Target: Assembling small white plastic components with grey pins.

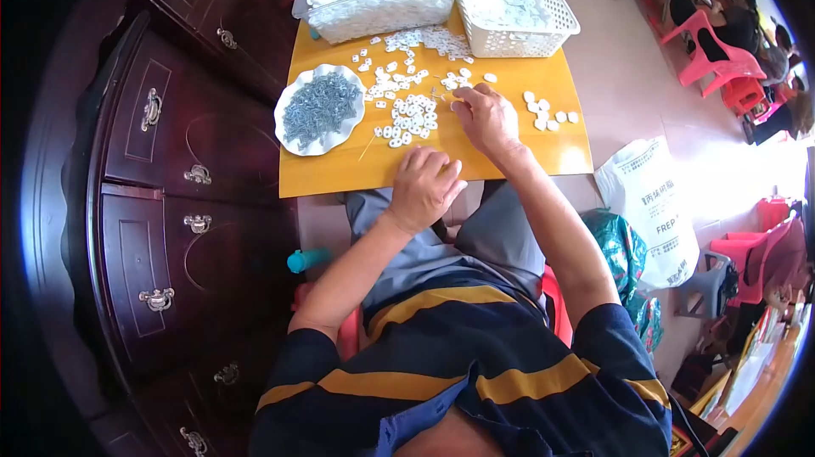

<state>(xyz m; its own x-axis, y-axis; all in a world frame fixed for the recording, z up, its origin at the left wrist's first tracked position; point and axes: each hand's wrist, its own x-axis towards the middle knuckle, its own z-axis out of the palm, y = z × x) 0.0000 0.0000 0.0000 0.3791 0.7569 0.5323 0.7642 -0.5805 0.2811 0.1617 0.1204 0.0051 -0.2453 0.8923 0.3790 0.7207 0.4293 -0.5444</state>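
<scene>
Over the near part of the yellow table, my right hand reaches with bent, closed fingers towards a few loose screws and small white plastic pieces. Its fingertips hide whatever they may hold. My left hand is at the table's near edge, fingers curled in; I cannot make out anything in them. In front of it lies a cluster of white oval pieces with holes. Left of these, a white scalloped plate carries a heap of grey metal screws.
At the table's far side stand a clear tub and a white perforated basket, both full of white pieces. Several rounded white pieces lie at the right. A thin yellow stick lies near the plate. Dark drawers flank the left.
</scene>
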